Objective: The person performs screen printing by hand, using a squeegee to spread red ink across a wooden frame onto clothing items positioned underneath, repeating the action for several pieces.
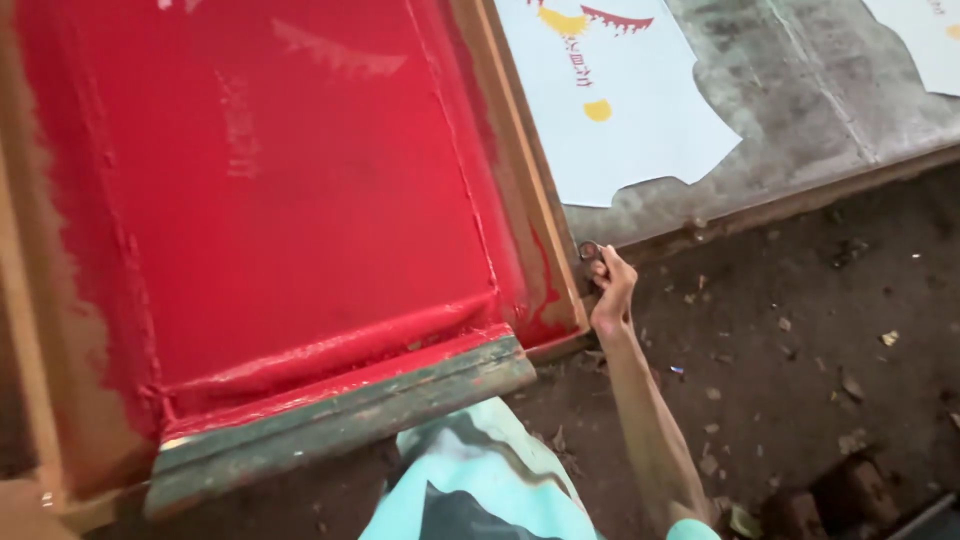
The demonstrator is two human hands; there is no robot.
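A wooden-framed printing screen (535, 215) covered in red ink fills the left of the view. A long wooden squeegee (340, 420) rests across its near end, smeared with red ink. My right hand (610, 285) grips the screen's near right corner, fingers curled on a small metal fitting (588, 250) at the table's edge. My left hand is out of view. A white cut fabric piece (620, 120) with red and yellow print lies on the grey table beside the screen.
The grey print table (790, 110) ends in a wooden edge rail (800, 200). Another white piece (925, 40) lies at the far right. Below is a dirt floor (800, 380) with litter and bricks (850, 495).
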